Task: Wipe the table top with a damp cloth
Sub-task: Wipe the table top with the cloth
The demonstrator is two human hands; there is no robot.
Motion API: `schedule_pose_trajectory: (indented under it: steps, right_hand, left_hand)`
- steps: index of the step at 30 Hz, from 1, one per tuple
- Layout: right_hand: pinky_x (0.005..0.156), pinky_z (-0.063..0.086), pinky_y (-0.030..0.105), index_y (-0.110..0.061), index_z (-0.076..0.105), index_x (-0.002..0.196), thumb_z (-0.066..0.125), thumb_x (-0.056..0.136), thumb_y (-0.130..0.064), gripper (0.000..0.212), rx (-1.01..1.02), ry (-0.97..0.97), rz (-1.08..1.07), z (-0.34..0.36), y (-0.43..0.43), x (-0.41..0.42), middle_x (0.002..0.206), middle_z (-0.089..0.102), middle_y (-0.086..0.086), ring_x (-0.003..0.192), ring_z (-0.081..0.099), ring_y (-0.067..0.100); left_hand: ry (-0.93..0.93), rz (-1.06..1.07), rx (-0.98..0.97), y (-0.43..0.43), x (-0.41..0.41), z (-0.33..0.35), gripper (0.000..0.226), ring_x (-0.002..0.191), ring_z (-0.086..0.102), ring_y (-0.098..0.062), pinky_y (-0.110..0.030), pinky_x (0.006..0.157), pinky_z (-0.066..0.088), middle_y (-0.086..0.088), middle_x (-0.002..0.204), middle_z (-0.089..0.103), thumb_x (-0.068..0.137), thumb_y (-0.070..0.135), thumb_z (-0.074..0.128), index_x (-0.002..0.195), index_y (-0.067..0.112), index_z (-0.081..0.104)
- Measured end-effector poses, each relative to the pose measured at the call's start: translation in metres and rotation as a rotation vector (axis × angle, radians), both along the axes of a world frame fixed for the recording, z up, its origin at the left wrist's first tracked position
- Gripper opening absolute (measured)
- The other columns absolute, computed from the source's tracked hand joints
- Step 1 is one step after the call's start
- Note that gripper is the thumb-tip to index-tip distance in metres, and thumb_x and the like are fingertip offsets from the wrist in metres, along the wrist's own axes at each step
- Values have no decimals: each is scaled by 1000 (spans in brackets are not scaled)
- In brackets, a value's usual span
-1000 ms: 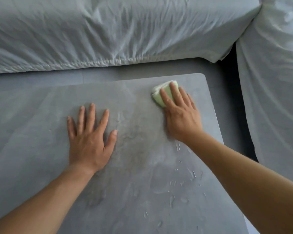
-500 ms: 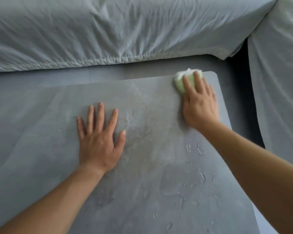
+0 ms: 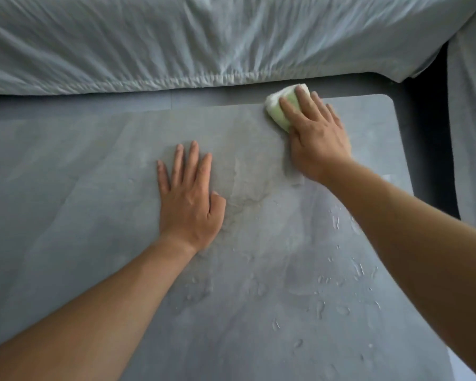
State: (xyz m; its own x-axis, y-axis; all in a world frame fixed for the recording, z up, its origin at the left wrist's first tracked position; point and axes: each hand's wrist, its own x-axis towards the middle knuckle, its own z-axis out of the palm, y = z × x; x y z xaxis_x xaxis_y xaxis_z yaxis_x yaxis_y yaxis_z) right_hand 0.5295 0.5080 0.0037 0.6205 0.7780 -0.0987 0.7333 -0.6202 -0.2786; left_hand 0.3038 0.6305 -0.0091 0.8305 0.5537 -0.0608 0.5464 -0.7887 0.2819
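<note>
Right hand [image 3: 318, 138] pressing folded green-white cloth [image 3: 282, 108] at far edge of grey table top [image 3: 94, 188], fingers extended over it, grip apparently loose, left hand [image 3: 188, 204] flat, fingers spread, empty, water droplets [image 3: 338, 284] near right.

The right hand [image 3: 318, 138] pushes the cloth [image 3: 282, 107] up along the counter [image 3: 80, 188] to its far edge, then slides it back left, away from the corner, and the view swings right.
</note>
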Motion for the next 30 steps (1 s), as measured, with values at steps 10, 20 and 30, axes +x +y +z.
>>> schedule_pose_trajectory:
  steps: [10, 20, 30]
  right_hand:
    - [123, 18, 51, -31, 36, 153, 42, 95, -25, 58, -31, -73, 520, 0, -79, -45, 164, 24, 6, 151, 21, 33]
    - [122, 19, 48, -31, 32, 154, 55, 88, -20, 71, 10, -68, 346, -4, -92, -98, 166, 20, 4, 153, 18, 30]
    - [125, 6, 47, -33, 26, 156, 40, 96, -21, 63, 6, -36, -117, -2, -92, -71, 168, 10, 3, 154, 8, 29]
  left_hand:
    - [-5, -15, 7, 0, -1, 0, 72, 149, 19, -37, -66, 116, 11, -17, 160, 27, 79, 32, 35, 146, 6, 41]
    - [-85, -2, -26, -1, -4, 5, 62, 139, 34, -39, -65, 116, 9, -20, 150, 37, 75, 30, 37, 133, 14, 53]
    - [-59, -15, 35, -46, -25, 11, 57, 144, 25, -41, -59, 118, 10, -24, 154, 28, 86, 37, 48, 135, 8, 49]
